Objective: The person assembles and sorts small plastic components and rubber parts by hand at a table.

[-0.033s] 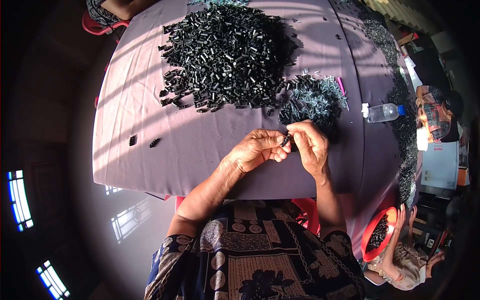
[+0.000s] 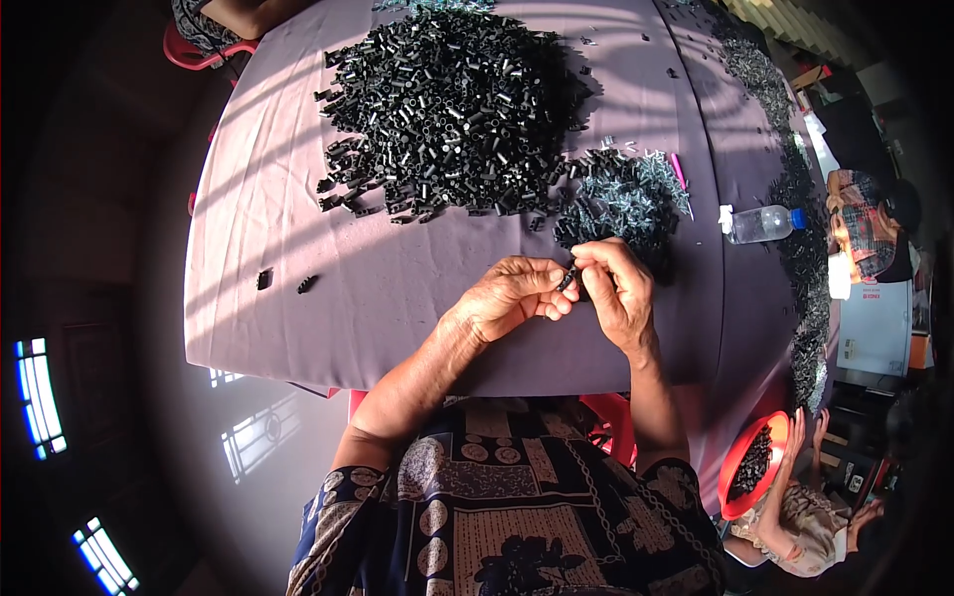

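Observation:
My left hand (image 2: 512, 296) pinches a small black plastic part (image 2: 566, 281) between thumb and fingers, over the near side of the table. Close against it, my right hand (image 2: 620, 293) has its thumb and forefinger curled together at the part's upper end. What those right fingertips grip is too small to make out. Just beyond my right hand lies a heap of small, pale bluish, shiny pieces (image 2: 628, 194), mixed with dark ones. A large pile of black tubular plastic parts (image 2: 457, 109) spreads farther back. Two loose black parts, one (image 2: 264, 279) beside another (image 2: 307, 284), rest at the left.
A pink stick-like tool (image 2: 680, 171) lies by the shiny heap. Right of it a clear bottle with a blue cap (image 2: 763, 224) lies sideways on the purple tablecloth (image 2: 417, 338). At lower right, another person's hands touch a red basin (image 2: 730, 492) of black parts. Others sit around.

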The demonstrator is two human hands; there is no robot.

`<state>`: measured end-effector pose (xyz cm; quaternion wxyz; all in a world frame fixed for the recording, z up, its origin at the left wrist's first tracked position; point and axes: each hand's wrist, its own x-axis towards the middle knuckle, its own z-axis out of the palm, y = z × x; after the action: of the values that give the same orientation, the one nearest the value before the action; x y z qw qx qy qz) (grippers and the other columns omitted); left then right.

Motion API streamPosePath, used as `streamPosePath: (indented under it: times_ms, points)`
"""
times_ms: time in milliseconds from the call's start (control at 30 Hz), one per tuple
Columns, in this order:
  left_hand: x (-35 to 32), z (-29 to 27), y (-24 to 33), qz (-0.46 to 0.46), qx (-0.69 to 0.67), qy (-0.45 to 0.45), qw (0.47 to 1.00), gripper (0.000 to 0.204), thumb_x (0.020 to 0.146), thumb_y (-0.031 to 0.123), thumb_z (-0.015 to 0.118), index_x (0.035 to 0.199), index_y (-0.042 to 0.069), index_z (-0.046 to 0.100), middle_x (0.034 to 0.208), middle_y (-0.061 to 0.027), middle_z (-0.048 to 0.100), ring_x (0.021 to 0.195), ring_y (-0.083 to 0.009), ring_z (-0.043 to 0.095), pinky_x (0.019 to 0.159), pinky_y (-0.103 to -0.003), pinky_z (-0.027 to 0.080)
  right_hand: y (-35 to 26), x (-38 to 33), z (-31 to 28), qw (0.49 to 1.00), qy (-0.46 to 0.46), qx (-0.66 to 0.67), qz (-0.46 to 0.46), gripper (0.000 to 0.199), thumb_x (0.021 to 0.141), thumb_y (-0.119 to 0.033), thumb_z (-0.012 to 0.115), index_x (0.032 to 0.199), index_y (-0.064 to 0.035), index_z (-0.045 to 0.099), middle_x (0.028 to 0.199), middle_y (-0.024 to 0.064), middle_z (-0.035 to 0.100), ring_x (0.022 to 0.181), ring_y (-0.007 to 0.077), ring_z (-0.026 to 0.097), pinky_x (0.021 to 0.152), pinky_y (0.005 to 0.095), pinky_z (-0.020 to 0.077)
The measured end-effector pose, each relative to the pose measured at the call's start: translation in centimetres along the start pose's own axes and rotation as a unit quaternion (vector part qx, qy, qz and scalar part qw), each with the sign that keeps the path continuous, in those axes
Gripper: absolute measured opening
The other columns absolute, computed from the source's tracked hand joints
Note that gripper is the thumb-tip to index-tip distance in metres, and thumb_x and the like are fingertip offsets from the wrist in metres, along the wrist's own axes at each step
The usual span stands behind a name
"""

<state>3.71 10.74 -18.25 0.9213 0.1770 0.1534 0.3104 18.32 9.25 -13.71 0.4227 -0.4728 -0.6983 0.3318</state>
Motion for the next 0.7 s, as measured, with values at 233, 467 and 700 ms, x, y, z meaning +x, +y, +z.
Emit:
streamPosePath:
  times_ms: [233,467,700]
  points:
    - [-0.1,0.2,-0.2,0.028,-0.002,0.008,1.0,0.016,0.072,0.013,0.05,0.077,-0.002,0.053,0.076,-0.0072,0.055,0.068,-0.0129,0.051,0.064,-0.025,0.041,-1.5,0.1,0.5,0.931,-0.036,-0.342,-0.119,0.03,0.058,-0.025,0.062,0.069,-0.0031,0.044,0.062,0.0078,0.04,0.056,0.0211,0.043,0.051,0.0306,0.0362]
    - [0.1,0.5,-0.8,0.008,-0.034,0.065,0.997,0.014,0.07,0.013,0.053,0.073,0.0,0.052,0.074,-0.0059,0.053,0.071,-0.0154,0.05,0.07,-0.03,0.039,-0.4,-0.7,0.9,0.894,-0.006,-0.416,-0.163,0.028,0.06,-0.023,0.06,0.059,-0.0072,0.038,0.057,0.0049,0.036,0.05,0.0179,0.041,0.043,0.0285,0.0344]
    - [0.3,0.4,-0.9,0.003,-0.03,0.068,0.997,0.01,0.068,0.01,0.054,0.071,0.0,0.052,0.073,-0.005,0.052,0.072,-0.0159,0.05,0.069,-0.03,0.04,0.0,-1.0,0.9,0.909,0.003,-0.371,-0.19,0.023,0.061,-0.016,0.059,0.058,-0.0053,0.039,0.054,0.0055,0.036,0.046,0.0193,0.041,0.039,0.0286,0.034]
